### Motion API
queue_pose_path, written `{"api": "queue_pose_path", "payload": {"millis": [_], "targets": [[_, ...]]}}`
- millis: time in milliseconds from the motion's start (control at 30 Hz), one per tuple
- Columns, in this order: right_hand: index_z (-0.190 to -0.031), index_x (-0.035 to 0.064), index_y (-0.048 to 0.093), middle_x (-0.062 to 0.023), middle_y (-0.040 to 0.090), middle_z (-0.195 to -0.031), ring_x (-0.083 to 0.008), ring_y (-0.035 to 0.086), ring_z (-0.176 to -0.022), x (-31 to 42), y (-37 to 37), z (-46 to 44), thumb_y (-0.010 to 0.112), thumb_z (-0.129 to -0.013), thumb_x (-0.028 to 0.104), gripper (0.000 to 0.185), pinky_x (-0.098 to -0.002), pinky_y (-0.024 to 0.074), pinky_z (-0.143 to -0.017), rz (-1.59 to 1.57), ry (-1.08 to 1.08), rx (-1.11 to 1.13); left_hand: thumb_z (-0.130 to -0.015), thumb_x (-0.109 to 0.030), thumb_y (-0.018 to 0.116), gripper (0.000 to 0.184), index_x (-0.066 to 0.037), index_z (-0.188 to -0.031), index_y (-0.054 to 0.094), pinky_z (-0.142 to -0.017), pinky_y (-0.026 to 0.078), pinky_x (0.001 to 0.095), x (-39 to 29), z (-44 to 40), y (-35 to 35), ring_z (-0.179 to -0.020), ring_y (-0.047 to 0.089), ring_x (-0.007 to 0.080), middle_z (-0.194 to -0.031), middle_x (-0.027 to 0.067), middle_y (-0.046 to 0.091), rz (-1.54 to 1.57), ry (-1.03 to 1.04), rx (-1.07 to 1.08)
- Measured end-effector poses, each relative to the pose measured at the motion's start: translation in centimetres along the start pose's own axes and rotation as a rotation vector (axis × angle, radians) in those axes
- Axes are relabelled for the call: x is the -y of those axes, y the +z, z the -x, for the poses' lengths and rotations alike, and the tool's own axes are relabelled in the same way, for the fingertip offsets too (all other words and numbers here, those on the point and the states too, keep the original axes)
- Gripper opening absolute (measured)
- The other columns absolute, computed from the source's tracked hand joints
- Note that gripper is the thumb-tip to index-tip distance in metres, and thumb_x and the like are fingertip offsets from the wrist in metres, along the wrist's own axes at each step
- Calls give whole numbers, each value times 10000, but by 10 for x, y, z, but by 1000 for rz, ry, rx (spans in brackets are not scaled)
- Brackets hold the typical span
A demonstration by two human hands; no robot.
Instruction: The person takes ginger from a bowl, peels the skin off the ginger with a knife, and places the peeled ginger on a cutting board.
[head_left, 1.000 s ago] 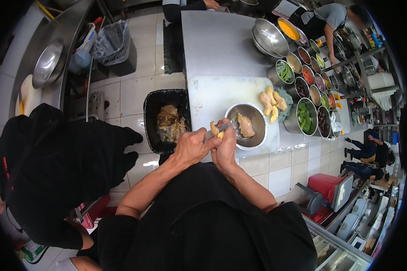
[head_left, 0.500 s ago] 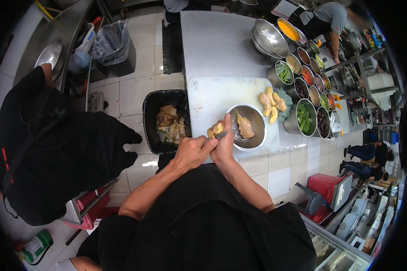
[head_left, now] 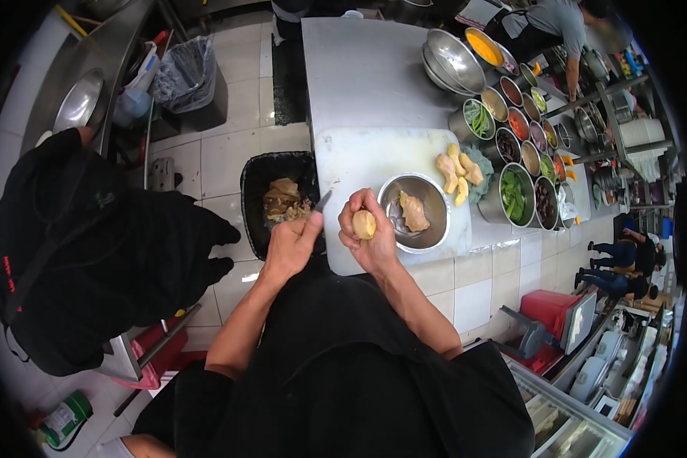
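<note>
My left hand [head_left: 290,246] is closed round a small knife [head_left: 324,201], its blade pointing up beside the bin's edge. A piece of ginger [head_left: 364,224] is gripped in my right hand [head_left: 372,238], its rounded pale-yellow side towards me. The two hands are apart. Right of my right hand, a steel bowl [head_left: 440,197] on the white cutting board [head_left: 359,153] holds a large knobbly piece of ginger [head_left: 414,211]. Several yellow, partly peeled ginger pieces [head_left: 458,169] lie on the board beyond the bowl. Below my left hand's knife, peelings [head_left: 282,200] fill part of a black-lined bin [head_left: 261,168].
Steel containers of cut vegetables [head_left: 517,195] crowd the table's right side, near stacked steel bowls [head_left: 454,61]. A person in black [head_left: 91,252] stands close on my left. Another person in grey [head_left: 549,27] works across the table. A grey lined bin [head_left: 193,84] stands further off.
My hands were together at the ginger with the blade against it. Now my left hand has moved left with the knife towards the bin, and the ginger has turned in my right hand.
</note>
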State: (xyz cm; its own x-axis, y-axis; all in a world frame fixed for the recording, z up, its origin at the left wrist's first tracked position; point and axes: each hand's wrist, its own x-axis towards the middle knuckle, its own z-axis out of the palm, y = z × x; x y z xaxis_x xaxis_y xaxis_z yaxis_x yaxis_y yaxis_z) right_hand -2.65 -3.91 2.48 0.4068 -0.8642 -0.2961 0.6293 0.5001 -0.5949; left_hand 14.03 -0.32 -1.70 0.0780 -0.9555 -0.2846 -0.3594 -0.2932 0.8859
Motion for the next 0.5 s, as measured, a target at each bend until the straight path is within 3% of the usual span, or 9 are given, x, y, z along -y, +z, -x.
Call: {"api": "queue_pose_path", "payload": {"millis": [67, 200, 267, 500], "targets": [[-830, 114, 456, -24, 431, -644, -82, 352, -529, 1, 2, 2, 343, -1013, 353, 321, -211, 272, -437, 62, -29, 22, -790, -580, 654, 647, 29, -604, 541, -509, 428, 349, -20, 9, -1, -485, 506, 224, -491, 103, 497, -46, 226, -2], [-840, 92, 439, -29, 455, -687, -96, 414, -564, -3, 1, 4, 413, -986, 334, 284, -221, 322, -471, 172, -90, 51, -596, -629, 782, 703, 29, -607, 536, -449, 430, 346, -52, 15, -6, -417, 517, 237, -483, 110, 502, -176, 384, 34], [-834, 73, 468, -24, 494, -695, -86, 472, -614, -1, 7, 9, 432, -985, 334, 304, -220, 383, -558, 243, -117, 46, -597, -635, 778, 714, 35, -605, 531, -447, 434, 350, -62, 16, -7, -414, 526, 245, -479, 119, 500, -231, 444, 32], [-812, 70, 480, -19, 532, -732, -70, 490, -647, 3, 10, 15, 453, -979, 341, 319, -216, 399, -590, 358, -155, 65, -597, -653, 768, 731, 34, -590, 519, -441, 435, 358, -69, 13, -12, -414, 536, 255, -470, 139, 491, -300, 548, 45]]}}
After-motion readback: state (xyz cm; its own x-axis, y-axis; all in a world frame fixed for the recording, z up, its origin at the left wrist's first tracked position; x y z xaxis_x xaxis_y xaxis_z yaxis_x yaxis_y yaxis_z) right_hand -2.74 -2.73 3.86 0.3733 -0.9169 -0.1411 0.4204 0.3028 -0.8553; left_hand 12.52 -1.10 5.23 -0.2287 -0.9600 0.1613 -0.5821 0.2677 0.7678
